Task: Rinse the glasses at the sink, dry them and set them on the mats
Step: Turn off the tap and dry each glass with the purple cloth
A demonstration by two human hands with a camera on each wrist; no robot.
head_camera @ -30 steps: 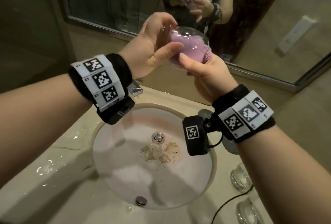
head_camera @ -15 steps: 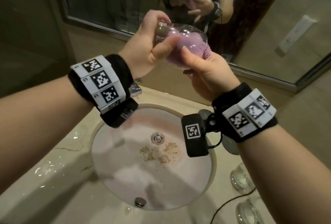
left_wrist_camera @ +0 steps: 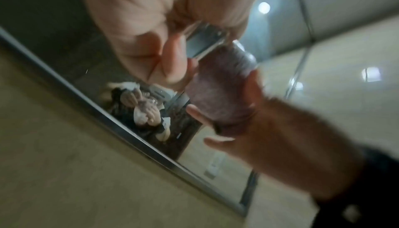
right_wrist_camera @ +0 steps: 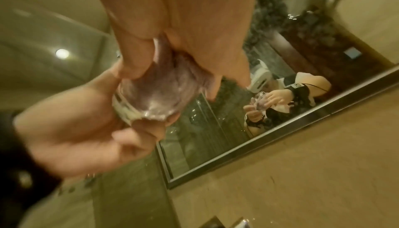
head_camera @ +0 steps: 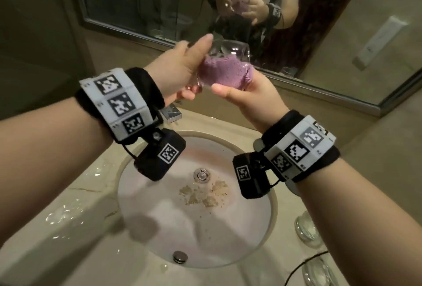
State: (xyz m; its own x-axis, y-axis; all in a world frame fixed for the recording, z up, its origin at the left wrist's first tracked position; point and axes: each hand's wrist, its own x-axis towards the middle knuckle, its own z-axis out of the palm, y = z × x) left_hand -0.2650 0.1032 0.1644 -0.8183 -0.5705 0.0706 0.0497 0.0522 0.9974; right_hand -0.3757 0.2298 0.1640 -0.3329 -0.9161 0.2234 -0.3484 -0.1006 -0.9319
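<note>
Head view: we are at the drying step. Left hand grips the glass by its base, held tilted above the sink; right hand clasps the purple cloth stuffed into the bowl. 2 more glasses stand at the near right. Next, probably: turn the cloth around inside, then find a mat.

Left wrist view: blurred; fingers curl around the base.

Right wrist view: fingers pinch the cloth at the rim.

I found no words, brand names or numbers that I could read. The white bands on my wrists and the black camera blocks under them carried only square black-and-white coded markers, with no legible lettering.
</note>
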